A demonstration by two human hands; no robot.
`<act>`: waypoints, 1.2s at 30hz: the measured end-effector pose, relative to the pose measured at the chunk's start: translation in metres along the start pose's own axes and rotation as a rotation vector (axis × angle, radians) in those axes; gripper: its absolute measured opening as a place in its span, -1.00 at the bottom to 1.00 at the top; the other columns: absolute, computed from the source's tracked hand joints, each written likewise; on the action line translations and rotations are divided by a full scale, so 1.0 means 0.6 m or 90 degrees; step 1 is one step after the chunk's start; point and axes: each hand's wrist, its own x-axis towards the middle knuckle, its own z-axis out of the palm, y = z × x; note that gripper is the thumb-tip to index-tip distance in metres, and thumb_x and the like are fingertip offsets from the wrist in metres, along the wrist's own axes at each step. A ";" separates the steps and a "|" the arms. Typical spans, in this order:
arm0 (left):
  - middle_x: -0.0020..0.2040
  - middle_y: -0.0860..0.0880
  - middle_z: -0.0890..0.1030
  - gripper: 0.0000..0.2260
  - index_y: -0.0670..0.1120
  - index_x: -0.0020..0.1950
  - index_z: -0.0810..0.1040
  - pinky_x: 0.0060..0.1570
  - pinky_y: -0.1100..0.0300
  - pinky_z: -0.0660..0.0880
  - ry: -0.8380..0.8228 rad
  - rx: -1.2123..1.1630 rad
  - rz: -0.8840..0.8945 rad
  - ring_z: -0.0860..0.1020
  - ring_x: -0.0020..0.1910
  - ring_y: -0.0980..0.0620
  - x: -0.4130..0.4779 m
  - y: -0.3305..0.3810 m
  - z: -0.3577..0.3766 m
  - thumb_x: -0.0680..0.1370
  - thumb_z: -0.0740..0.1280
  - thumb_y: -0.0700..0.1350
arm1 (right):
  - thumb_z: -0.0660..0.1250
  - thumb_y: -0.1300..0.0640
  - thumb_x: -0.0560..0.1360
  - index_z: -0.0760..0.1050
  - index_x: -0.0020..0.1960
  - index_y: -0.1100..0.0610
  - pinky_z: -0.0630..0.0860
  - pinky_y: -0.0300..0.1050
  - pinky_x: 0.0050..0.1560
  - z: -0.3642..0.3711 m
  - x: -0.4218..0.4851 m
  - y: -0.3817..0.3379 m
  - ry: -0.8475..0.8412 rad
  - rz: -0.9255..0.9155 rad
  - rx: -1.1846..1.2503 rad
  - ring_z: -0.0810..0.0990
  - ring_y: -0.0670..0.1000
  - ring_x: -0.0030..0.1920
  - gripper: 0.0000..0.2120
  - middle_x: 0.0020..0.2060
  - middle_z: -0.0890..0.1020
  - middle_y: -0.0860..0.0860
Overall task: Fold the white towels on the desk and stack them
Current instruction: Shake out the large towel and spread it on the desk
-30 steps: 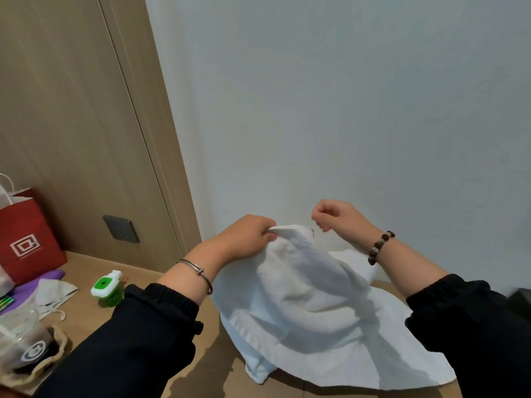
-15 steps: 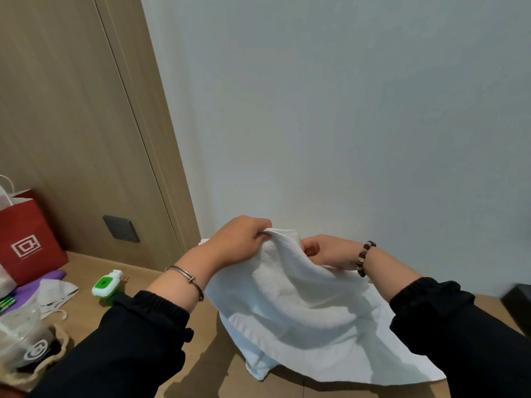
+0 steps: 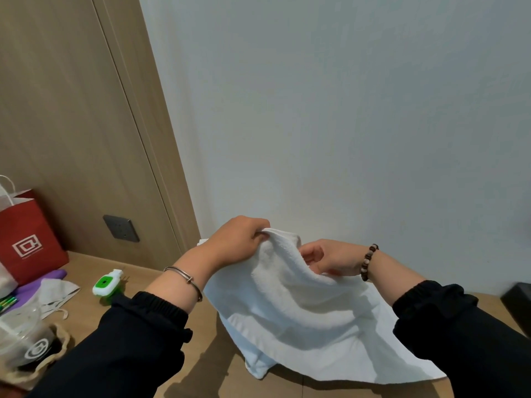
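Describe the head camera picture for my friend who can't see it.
The left hand and right hand hold a white towel up by its top edge; the rest drapes onto a wooden desk. A red paper bag stands at left.

Gripping top edge of towel [image 3: 301, 311] with left hand [image 3: 235, 242], knuckles up, fingers curled over the fold. Pinching same edge just right of those fingers with right hand [image 3: 330, 258], palm side showing, fingers curled. Holding both forearms raised, angled inward, hands close but apart.
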 end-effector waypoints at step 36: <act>-0.43 0.19 0.44 -0.68 0.08 -0.35 0.37 -0.34 0.33 0.25 -0.072 -0.100 0.011 0.37 -0.37 0.22 -0.034 -0.014 -0.008 0.56 0.22 -0.22 | 0.37 0.40 0.42 0.64 -0.18 0.11 0.44 -0.29 0.05 -0.016 0.045 -0.052 0.105 -0.005 -0.209 0.58 -0.16 -0.10 -0.78 -0.08 0.66 -0.02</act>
